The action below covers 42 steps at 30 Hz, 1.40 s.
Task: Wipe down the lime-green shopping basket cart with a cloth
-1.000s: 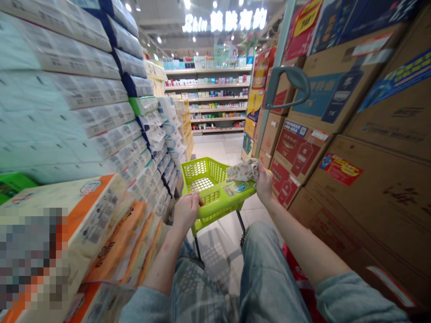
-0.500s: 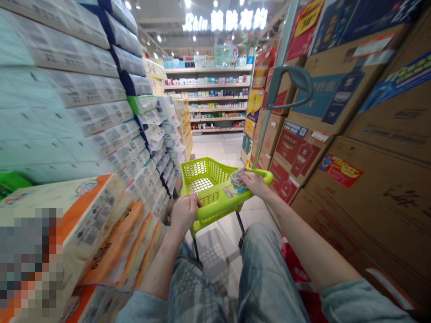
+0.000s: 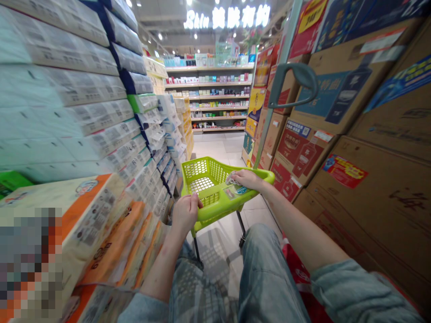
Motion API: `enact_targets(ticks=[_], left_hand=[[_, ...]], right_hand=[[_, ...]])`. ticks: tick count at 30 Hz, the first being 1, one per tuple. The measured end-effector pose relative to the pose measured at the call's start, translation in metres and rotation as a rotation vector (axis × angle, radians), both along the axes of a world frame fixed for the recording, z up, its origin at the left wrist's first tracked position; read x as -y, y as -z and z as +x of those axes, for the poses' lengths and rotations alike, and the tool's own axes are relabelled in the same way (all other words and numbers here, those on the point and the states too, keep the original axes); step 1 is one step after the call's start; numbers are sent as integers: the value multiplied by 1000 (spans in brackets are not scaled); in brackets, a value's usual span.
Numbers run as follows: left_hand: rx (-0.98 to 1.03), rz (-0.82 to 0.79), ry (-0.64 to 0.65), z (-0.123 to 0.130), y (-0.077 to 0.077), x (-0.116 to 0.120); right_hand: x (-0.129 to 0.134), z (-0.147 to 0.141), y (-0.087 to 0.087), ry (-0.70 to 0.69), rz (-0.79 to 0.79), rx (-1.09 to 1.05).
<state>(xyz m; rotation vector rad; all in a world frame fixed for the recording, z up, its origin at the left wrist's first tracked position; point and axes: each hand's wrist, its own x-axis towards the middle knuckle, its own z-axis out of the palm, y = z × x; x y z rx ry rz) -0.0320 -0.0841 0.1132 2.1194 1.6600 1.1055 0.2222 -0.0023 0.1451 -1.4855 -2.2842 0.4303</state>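
Note:
In front of my knees stands a lime-green shopping cart point(image 3: 215, 208) with a lattice basket. My left hand point(image 3: 186, 211) is closed around the left end of its handle rim. A crumpled whitish cloth point(image 3: 230, 178) is pressed under the fingers of my right hand point(image 3: 249, 178), on the inner edge of the handle panel. Just below that hand a label point(image 3: 235, 190) on the panel shows. A grey pole with a loop-shaped grip point(image 3: 292, 85) rises from the cart's right side.
Stacked tissue packs point(image 3: 97, 112) wall the left side, with orange-and-cream packs point(image 3: 101, 242) close by my left arm. Cardboard cartons point(image 3: 340, 175) are piled along the right. Tiled floor point(image 3: 218, 146) leads to shelves of small goods point(image 3: 215, 96) under a lit sign.
My right hand has slid a little leftward with the cloth toward the basket's inner edge, uncovering more of the label. My left hand keeps its hold on the rim.

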Motion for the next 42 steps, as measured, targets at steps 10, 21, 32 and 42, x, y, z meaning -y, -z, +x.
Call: enact_targets(ticks=[10, 21, 32, 42], left_hand=[[-24, 8, -49, 15, -4, 4], [-2, 47, -10, 20, -1, 0], [22, 40, 5, 15, 1, -2], [21, 35, 27, 9, 1, -5]], right_hand=[[67, -80, 2, 44, 348, 250], [93, -88, 23, -3, 600, 109], [106, -60, 66, -39, 833, -136], [76, 44, 85, 491, 797, -266]])
